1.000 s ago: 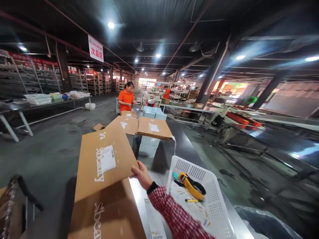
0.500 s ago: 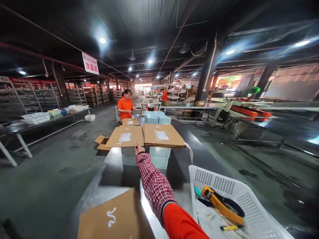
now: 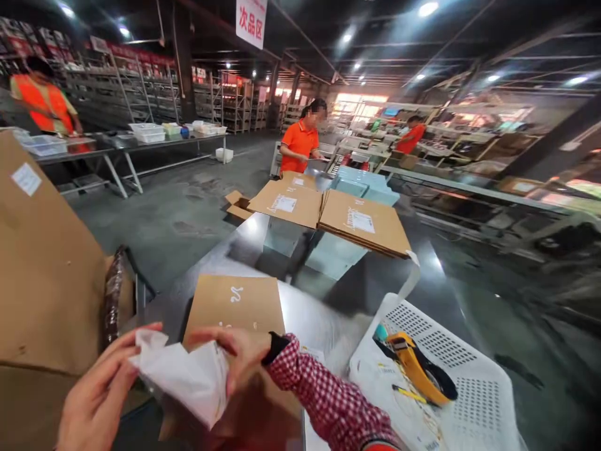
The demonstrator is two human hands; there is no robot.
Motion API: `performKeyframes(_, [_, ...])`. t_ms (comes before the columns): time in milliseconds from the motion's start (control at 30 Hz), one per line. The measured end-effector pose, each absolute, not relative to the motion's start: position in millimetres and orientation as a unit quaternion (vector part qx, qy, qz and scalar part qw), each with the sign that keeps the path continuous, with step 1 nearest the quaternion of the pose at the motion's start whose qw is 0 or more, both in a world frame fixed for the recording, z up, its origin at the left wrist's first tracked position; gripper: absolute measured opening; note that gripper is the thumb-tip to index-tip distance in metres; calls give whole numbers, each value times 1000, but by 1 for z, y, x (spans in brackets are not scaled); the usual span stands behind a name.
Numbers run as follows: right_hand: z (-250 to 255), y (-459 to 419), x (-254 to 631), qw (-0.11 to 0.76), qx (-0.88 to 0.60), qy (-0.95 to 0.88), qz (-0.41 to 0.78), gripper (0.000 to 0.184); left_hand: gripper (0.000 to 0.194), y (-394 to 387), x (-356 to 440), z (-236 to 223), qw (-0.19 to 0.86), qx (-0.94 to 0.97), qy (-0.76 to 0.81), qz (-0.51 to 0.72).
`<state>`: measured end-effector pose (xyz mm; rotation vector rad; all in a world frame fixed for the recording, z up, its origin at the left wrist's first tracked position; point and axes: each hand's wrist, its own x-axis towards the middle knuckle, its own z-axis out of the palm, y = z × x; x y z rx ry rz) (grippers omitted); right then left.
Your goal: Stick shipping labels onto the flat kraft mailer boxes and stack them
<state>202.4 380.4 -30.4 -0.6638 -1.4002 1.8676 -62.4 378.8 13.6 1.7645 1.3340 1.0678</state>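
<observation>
A crumpled white sheet, paper or thin plastic [image 3: 185,376], is between my hands at the lower left; which material I cannot tell. The fingertips of my left hand [image 3: 101,388] pinch its left corner. On its right side my right hand [image 3: 241,351], in a red checked sleeve, is closed round the edge. Beneath them, on the metal table, lies a flat brown cardboard piece [image 3: 253,300] with a white squiggle. Farther back, flat cardboard boxes [image 3: 366,216] with white labels rest on pale blue boxes [image 3: 335,254].
A white perforated basket [image 3: 483,388] at the right holds a yellow tape dispenser [image 3: 417,366] and a yellow marker-like item [image 3: 408,393]. Tall cardboard [image 3: 42,263] stands at the left. A co-worker in orange [image 3: 299,144] is beyond the table; another person [image 3: 44,100] stands far left.
My right hand has come back from the flat boxes and is now on the white sheet. My left hand has come into view. The view has turned left and down.
</observation>
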Motion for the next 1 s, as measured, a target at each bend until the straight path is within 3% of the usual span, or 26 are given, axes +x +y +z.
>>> performKeyframes(100, [-36,349,166,341,-268,-472,768,56,43,380,-66,31,352,658,521,416])
performKeyframes(233, [-37,318,153,479,-322,-398,713,38,60,370,-79,36,297,665,564,389])
performKeyframes(333, [-37,294,140,540,-329,-376,677,37,68,345,-87,28,279,665,546,427])
performKeyframes(433, [-42,272,121,567,-337,-377,650,34,74,320,-83,16,412,669,462,411])
performKeyframes(533, [-48,256,108,583,-372,-394,605,33,63,304,-71,12,462,635,499,367])
performKeyframes(800, [-44,232,113,488,-451,-456,592,40,44,291,-72,20,400,630,533,398])
performKeyframes(1000, [-55,232,95,567,-438,-307,626,44,26,288,-79,10,330,625,517,483])
